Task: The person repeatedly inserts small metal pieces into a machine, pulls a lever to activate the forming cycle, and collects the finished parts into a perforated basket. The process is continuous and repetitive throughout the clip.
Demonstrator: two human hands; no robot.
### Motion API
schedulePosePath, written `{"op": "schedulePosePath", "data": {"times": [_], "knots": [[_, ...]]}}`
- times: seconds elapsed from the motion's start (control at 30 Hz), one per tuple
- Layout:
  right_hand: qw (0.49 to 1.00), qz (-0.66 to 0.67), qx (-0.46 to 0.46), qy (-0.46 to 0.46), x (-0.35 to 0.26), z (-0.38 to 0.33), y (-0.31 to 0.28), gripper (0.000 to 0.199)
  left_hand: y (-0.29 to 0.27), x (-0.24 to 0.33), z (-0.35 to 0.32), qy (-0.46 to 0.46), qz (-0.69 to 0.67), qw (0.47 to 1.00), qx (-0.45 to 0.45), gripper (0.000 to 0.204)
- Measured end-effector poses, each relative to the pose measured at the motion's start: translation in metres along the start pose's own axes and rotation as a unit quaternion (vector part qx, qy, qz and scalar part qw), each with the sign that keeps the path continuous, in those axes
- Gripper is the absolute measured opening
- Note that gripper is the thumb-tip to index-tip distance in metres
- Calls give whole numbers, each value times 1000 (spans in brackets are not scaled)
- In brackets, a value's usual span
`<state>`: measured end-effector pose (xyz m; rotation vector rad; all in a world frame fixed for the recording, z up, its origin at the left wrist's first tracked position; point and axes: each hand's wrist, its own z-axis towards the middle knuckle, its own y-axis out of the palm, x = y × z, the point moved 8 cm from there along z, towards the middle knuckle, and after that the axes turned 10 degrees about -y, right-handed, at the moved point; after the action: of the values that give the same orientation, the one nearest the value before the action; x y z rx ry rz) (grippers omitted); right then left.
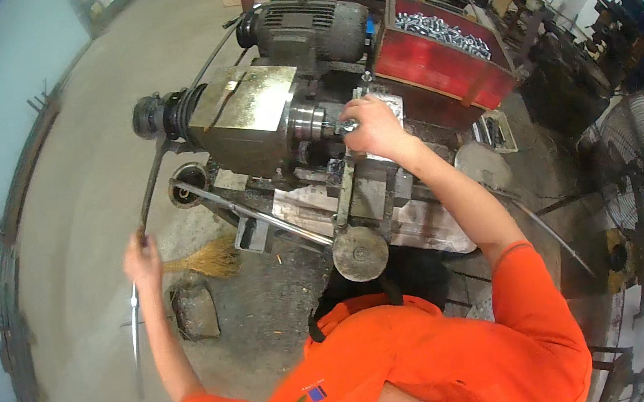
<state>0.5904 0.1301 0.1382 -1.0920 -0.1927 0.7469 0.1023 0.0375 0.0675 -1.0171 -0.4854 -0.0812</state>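
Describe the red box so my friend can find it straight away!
Start at the big machine in the middle, by the right hand. Just beyond it, right of the dark motor, sits the red box. Unlike the motor, it's bright red and full of shiny metal pieces.

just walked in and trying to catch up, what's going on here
A person in an orange shirt works at a lathe-like machine. The right hand holds a small shiny metal part at the spindle; whether it is seated is unclear. The left hand grips a dark lever running up to the machine's left end. Behind, a red bin holds many small metal parts.
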Motion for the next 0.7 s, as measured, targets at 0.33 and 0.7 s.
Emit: {"op": "schedulePosePath", "data": {"times": [0.33, 0.7], "knots": [[992, -75, -80, 55, 12, 25, 57, 22, -14, -153, 8, -147, 313, 935, -83, 32], [984, -48, -155, 79, 7, 27, 55, 31, -3, -143, 0, -260, 265, 922, -109, 33]]}}
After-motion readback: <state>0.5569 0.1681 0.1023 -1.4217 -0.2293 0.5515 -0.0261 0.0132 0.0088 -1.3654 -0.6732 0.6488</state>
